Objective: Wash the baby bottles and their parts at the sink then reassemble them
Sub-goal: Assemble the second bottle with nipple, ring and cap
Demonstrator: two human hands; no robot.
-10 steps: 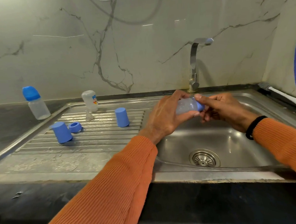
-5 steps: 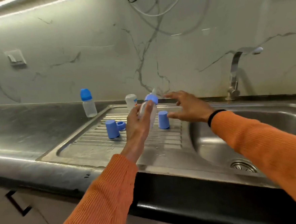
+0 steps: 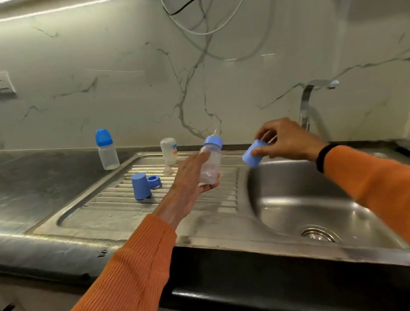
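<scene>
Baby bottles and their parts (image 3: 107, 150) were spread along a steel sink. Far left on the dark counter (image 3: 31, 182), one capped bottle stood upright. Just right of it, on the ribbed draining board (image 3: 100, 206), sat a blue cap (image 3: 140, 186) mouth down, touching a blue screw ring (image 3: 154, 181). Farther back stood a clear bottle body (image 3: 169, 150), seemingly upside down, with a clear teat (image 3: 167, 169) before it.

Right of these, the left hand (image 3: 189, 185) gripped a clear bottle (image 3: 210, 163) low on its body, upright above the board, ring and teat already on. Farther right, over the basin (image 3: 299, 197), the right hand (image 3: 288, 141) pinched a second blue cap (image 3: 253, 154), tilted, its open end seemingly turned away from the bottle. The tap (image 3: 314, 99) stood at the far right.

The bottle looked wet, so it might slip through the low grip. The cap, if pushed on crooked, could squash the teat or skid off into the basin.
</scene>
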